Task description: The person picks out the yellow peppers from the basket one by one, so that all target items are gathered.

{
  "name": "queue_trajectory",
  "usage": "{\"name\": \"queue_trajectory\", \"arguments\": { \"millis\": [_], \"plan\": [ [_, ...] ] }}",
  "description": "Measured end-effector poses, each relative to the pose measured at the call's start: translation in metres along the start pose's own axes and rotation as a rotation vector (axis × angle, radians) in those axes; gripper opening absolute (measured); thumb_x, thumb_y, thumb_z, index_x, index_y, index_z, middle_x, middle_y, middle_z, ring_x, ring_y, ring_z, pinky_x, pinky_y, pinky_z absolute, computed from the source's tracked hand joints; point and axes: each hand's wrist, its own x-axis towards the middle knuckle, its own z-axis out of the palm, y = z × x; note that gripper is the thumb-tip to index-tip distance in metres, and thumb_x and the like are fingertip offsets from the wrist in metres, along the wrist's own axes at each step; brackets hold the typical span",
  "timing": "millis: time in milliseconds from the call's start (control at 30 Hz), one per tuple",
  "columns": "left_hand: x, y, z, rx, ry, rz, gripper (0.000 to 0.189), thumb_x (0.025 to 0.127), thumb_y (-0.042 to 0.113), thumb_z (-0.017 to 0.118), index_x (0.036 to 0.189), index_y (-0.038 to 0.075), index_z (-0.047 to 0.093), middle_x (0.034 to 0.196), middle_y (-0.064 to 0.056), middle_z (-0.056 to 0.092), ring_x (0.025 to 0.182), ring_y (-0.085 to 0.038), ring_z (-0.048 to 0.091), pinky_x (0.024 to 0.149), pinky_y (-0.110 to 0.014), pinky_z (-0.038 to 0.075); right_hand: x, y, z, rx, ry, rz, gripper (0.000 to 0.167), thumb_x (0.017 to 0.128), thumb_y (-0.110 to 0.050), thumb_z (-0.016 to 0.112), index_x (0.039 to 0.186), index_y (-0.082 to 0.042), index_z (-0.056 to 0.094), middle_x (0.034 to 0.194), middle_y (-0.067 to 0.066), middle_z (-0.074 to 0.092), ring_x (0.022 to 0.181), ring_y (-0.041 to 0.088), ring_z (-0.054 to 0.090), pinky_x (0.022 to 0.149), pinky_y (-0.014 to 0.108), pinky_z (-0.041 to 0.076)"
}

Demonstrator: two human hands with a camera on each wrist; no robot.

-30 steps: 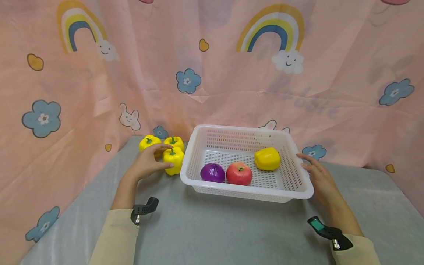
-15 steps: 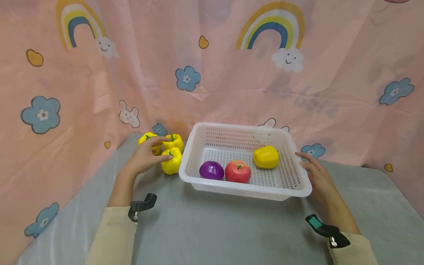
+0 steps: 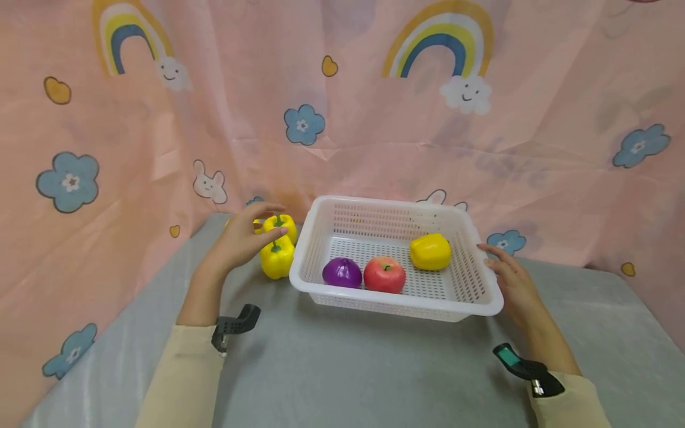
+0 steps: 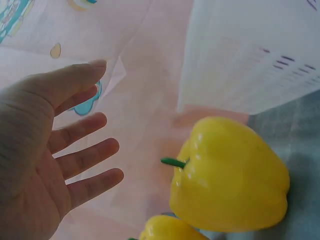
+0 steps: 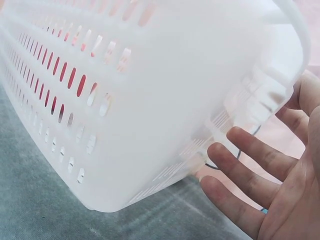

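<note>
My left hand (image 3: 238,241) hovers over a cluster of yellow bell peppers left of the basket. Its fingers are spread and hold nothing; in the left wrist view a gap separates them from the nearest bell pepper (image 4: 230,175). The front bell pepper (image 3: 277,260) stands upright, another bell pepper (image 3: 288,224) sits behind it, and a third is mostly hidden by the hand. At the right end of a white perforated plastic basket (image 3: 396,305), my right hand (image 3: 519,294) touches the rim with extended fingers. In the right wrist view these fingers (image 5: 245,170) lie along the outer wall.
Inside the basket are a purple onion (image 3: 342,273) and a red apple (image 3: 385,274) near the front, plus a yellow bell pepper (image 3: 430,252) at the right. A grey cloth (image 3: 374,368) covers the table. A pink printed curtain (image 3: 364,160) hangs behind.
My left hand has lifted off the front bell pepper and moved up and back, toward the rear peppers. The right hand stays at the basket's rim, and the peppers stay on the table.
</note>
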Motion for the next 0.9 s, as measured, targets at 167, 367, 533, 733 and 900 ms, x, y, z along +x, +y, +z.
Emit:
{"name": "queue_trajectory", "arguments": {
  "millis": [167,367,533,733,900],
  "plan": [
    [0.007,0.015,0.000,0.029,-0.019,0.032,0.050,0.094,0.033,0.072,0.139,0.015,0.059,0.143,-0.006,0.059,0.134,-0.031,0.054,0.112,-0.057,0.045,0.000,0.000,0.001,-0.001,-0.001,0.003,0.040,0.109,-0.034,0.041,0.149,-0.028,0.040,0.126,-0.020,0.054,0.101,-0.002,0.067,0.076,0.024,0.061],
    [0.016,0.036,0.003,0.041,-0.056,0.074,0.048,0.094,0.031,0.072,0.139,0.019,0.059,0.145,-0.004,0.058,0.134,-0.030,0.053,0.111,-0.056,0.047,0.001,0.001,-0.001,0.007,-0.017,-0.017,0.039,0.110,-0.031,0.040,0.148,-0.028,0.040,0.127,-0.020,0.054,0.102,-0.002,0.067,0.076,0.024,0.061],
    [0.023,0.053,0.007,0.044,-0.061,0.127,0.045,0.095,0.029,0.071,0.138,0.019,0.061,0.144,-0.004,0.059,0.135,-0.029,0.052,0.110,-0.055,0.047,0.002,0.000,-0.001,0.021,-0.027,-0.034,0.039,0.110,-0.030,0.040,0.148,-0.027,0.040,0.128,-0.019,0.054,0.102,-0.002,0.067,0.076,0.024,0.061],
    [0.030,0.075,0.014,0.032,-0.090,0.156,0.044,0.094,0.027,0.072,0.136,0.016,0.062,0.143,-0.006,0.060,0.133,-0.028,0.053,0.110,-0.056,0.048,0.003,0.001,-0.001,0.027,-0.033,-0.034,0.039,0.110,-0.031,0.040,0.148,-0.027,0.040,0.128,-0.020,0.054,0.103,-0.002,0.067,0.076,0.024,0.061],
    [0.036,0.090,0.020,0.046,-0.107,0.186,0.047,0.093,0.030,0.072,0.137,0.018,0.061,0.146,-0.003,0.058,0.134,-0.027,0.054,0.108,-0.052,0.050,0.003,0.002,-0.001,0.024,-0.034,-0.037,0.039,0.110,-0.030,0.040,0.148,-0.027,0.040,0.128,-0.019,0.054,0.103,-0.002,0.067,0.076,0.025,0.061]
  ]
}}
